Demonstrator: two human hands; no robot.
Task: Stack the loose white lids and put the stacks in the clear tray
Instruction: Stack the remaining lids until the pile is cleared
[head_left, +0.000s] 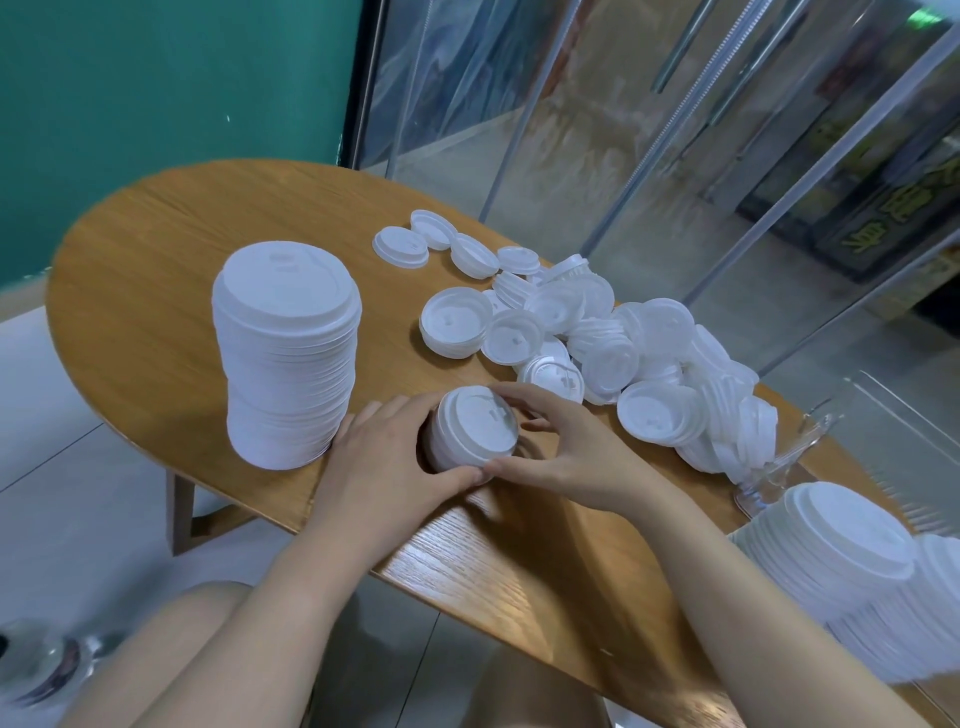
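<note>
Cupping a short stack of lids (475, 431) between both hands, I have it just below the centre of the frame, standing on the wooden table (156, 291). My left hand (389, 457) wraps its fingers round the stack's left side, thumb curled along the near edge. My right hand (566, 447) closes on it from the right, fingers arched over the far rim and thumb meeting the left thumb at the front. Both forearms run down to the bottom of the frame.

Just left of my left hand, touching or nearly touching it, stands a tall stack of lids (288, 353), leaning a little and slightly uneven halfway up. Up and right of my hands lies the heap of loose white lids (597, 332), stretching from the upper middle of the table down toward the right edge; some lie rim up, some dome up, several nest in short leaning rows. A few single lids (401, 248) lie apart at the heap's far end.

At the lower right of the frame, the clear tray (779, 467) shows one corner beside the heap. More stacked lids (852, 545) lie close to the camera there, tipped sideways and blurred; I cannot tell whether they rest inside the tray.
</note>
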